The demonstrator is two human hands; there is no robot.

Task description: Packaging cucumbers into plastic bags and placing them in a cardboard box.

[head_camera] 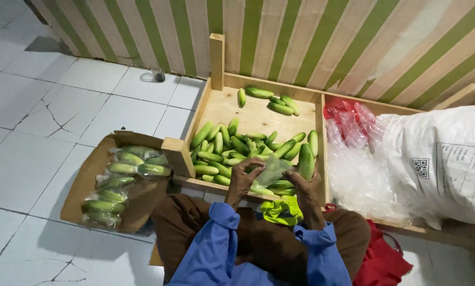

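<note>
- Two bare hands meet at lower centre of the frame as I watch through the head camera; the white tiled floor (pixel 47 122) fills the whole left side, cracked in places.
- At upper centre and right I see a wall of green and beige stripes (pixel 301 37) behind everything.
- At the right edge lies a big white sack (pixel 444 159), with a heap of clear plastic bags (pixel 354 180) just beside it and red bags (pixel 351 119) above those.
- In the centre sits a wooden crate (pixel 258 114), its near half piled with loose cucumbers (pixel 232 148); a few more lie apart at its far edge.
- At lower left, a cardboard box (pixel 89 175) holds bagged cucumbers (pixel 121 182), touching the crate's near corner.
- At the bottom, blue sleeves (pixel 216 249) and brown trousers frame a yellow-green cloth (pixel 282 211) on the lap; a red bag (pixel 383 259) lies at lower right.
- My left hand (pixel 241 179) has its fingers curled, pinching the edge of a clear plastic bag (pixel 269 169) over the crate's near rim.
- My right hand (pixel 307 182) is wrapped around one cucumber (pixel 306 161), held upright just beside that bag; whether it also grips the bag I cannot tell.
</note>
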